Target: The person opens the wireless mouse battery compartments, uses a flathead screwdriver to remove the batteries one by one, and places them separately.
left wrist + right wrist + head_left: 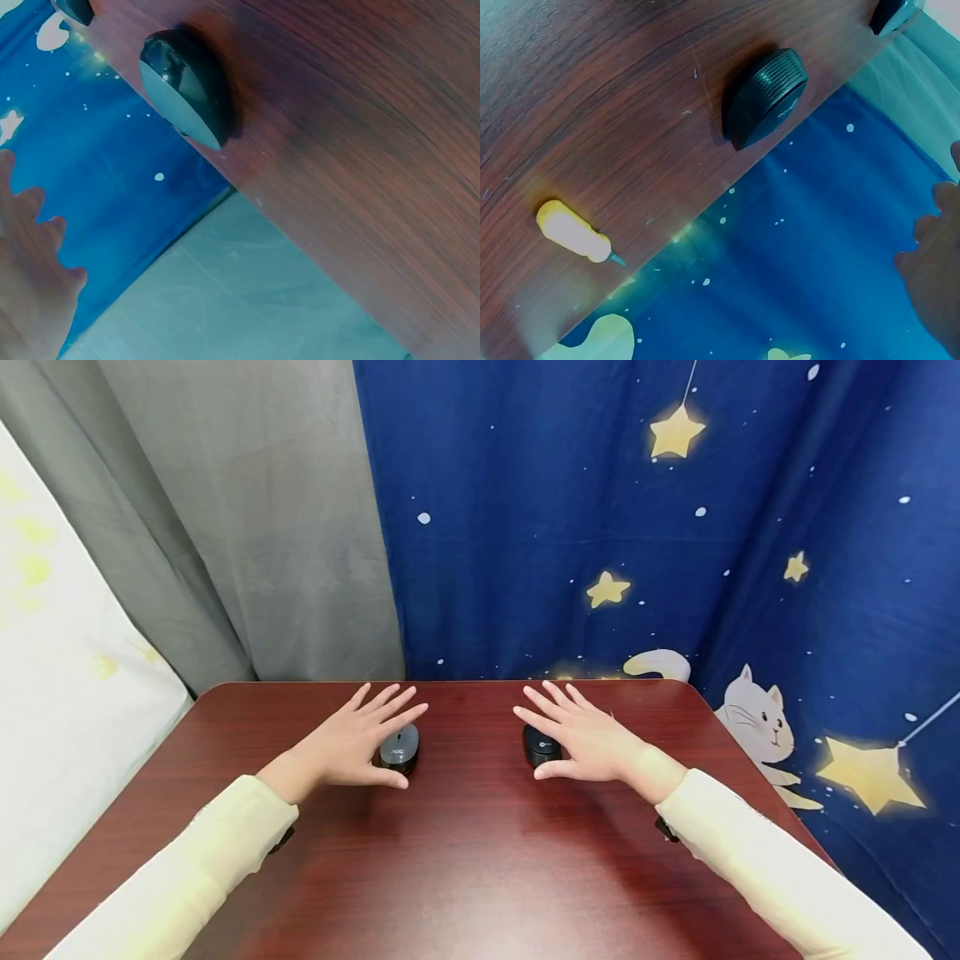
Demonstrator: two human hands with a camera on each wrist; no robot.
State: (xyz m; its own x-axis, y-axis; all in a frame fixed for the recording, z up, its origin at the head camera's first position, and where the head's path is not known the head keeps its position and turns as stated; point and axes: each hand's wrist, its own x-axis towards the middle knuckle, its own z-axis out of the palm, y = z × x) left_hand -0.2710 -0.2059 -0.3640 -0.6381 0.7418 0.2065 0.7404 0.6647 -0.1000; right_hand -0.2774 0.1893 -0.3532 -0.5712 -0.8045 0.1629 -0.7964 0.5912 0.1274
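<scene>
A grey-topped computer mouse (400,747) sits on the table, with my left hand (352,739) just left of it. The fingers of that hand are straight and spread, and it holds nothing. On the right is a black computer mouse (541,746), partly covered by my right hand (592,742), whose fingers are likewise spread and hold nothing. Both hands appear raised above the tabletop. The right wrist view also shows a small pale yellow object with a thin pointed tip (574,231) lying near the black mouse; my right hand mostly hides it in the head view.
The reddish-brown wooden table (450,860) has rounded far corners. Behind it hang a grey curtain (300,527) and a blue curtain (525,468) with stars and a cat. White fabric (67,693) hangs along the left side.
</scene>
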